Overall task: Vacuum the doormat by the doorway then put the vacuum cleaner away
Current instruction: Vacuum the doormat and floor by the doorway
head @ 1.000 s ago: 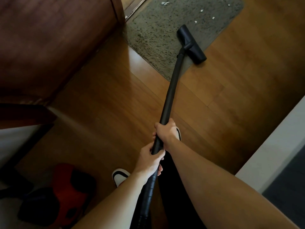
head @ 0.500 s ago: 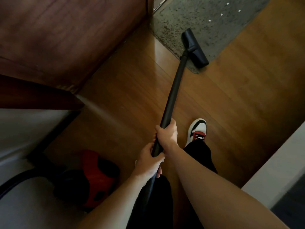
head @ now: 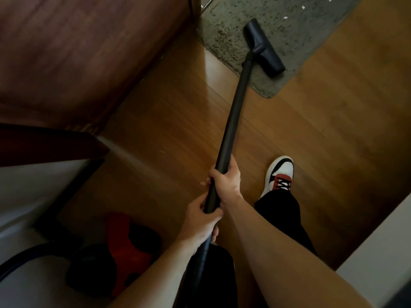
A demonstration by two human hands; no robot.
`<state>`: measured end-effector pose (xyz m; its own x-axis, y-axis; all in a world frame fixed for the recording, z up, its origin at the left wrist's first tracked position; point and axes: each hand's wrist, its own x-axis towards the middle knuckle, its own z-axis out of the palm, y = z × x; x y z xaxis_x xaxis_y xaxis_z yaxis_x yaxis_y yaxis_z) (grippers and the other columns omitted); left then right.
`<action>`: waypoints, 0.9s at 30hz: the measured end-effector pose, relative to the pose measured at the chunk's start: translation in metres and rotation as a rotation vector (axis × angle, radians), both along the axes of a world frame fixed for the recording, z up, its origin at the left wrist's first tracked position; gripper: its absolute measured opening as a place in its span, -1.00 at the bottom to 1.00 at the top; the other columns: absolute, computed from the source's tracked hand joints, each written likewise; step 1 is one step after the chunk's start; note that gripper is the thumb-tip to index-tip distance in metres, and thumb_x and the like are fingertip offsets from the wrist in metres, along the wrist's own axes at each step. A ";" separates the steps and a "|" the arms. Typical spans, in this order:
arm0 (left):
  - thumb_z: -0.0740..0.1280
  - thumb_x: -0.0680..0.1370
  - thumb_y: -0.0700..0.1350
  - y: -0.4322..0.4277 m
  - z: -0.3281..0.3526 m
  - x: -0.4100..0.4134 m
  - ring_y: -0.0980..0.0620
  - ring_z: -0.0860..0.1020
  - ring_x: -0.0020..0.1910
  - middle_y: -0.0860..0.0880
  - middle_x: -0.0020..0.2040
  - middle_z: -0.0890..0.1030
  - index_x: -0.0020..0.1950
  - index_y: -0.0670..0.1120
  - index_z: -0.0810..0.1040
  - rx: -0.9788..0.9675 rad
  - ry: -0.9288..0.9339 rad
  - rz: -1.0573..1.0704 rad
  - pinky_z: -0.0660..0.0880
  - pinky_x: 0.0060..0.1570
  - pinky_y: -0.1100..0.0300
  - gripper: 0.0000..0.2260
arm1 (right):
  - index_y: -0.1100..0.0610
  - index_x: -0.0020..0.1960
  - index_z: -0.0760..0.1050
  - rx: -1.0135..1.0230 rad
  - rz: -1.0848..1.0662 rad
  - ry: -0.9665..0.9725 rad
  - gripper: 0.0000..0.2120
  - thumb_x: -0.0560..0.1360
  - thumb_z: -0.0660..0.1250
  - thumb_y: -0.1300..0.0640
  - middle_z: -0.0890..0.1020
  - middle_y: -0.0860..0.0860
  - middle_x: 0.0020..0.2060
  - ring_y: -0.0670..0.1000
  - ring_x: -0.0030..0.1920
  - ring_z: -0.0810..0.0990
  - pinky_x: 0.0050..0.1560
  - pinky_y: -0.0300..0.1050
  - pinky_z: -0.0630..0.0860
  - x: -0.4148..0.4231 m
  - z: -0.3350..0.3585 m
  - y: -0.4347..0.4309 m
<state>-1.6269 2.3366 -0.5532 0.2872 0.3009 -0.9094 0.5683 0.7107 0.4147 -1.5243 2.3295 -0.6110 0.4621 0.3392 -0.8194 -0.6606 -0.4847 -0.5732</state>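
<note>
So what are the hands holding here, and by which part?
The vacuum wand: right hand and left hand grip its near end, right further up.

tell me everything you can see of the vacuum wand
The vacuum wand is a straight matte black tube, slanting down and forward to a wide black floor head that rests on the near corner of the grey doormat. The right hand grips it higher up, the left hand just below, where a black hose continues.
</note>
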 end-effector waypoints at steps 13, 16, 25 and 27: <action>0.36 0.56 -0.30 0.001 -0.027 0.117 -0.07 0.41 -0.59 -0.12 -0.39 0.49 0.04 -0.20 0.57 0.001 0.000 -0.028 0.36 -0.56 0.17 -0.92 | -0.17 0.57 0.18 -0.015 0.032 -0.018 -0.29 0.58 0.27 0.35 0.47 0.09 -0.33 -0.03 -0.49 0.49 -0.47 -0.14 0.50 0.119 -0.018 0.004; 0.36 0.55 -0.31 0.014 -0.025 0.149 -0.06 0.40 -0.60 -0.13 -0.40 0.46 -0.01 -0.24 0.56 0.029 -0.019 -0.049 0.37 -0.58 0.17 -0.96 | -0.12 0.56 0.21 -0.033 0.027 -0.023 -0.32 0.56 0.28 0.35 0.47 0.09 -0.32 -0.02 -0.48 0.49 -0.46 -0.12 0.50 0.152 -0.017 0.017; 0.37 0.55 -0.31 0.033 -0.023 0.228 -0.08 0.38 -0.60 -0.13 -0.39 0.45 -0.03 -0.30 0.54 0.014 -0.020 -0.036 0.35 -0.58 0.16 -0.94 | -0.10 0.53 0.22 -0.106 0.054 -0.012 -0.37 0.58 0.31 0.31 0.50 0.08 -0.33 -0.04 -0.50 0.48 -0.44 -0.10 0.52 0.233 -0.016 0.038; 0.36 0.55 -0.31 0.038 -0.020 0.240 -0.08 0.37 -0.61 -0.17 -0.36 0.44 -0.01 -0.31 0.53 0.013 -0.015 -0.037 0.35 -0.59 0.18 -0.93 | -0.10 0.53 0.21 -0.112 0.067 -0.007 -0.38 0.58 0.31 0.31 0.50 0.11 -0.31 -0.04 -0.50 0.48 -0.45 -0.11 0.52 0.244 -0.013 0.043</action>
<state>-1.3866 2.3747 -0.5737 0.3117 0.3013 -0.9011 0.5878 0.6840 0.4320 -1.2799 2.3722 -0.6242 0.4475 0.2758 -0.8507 -0.6205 -0.5892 -0.5174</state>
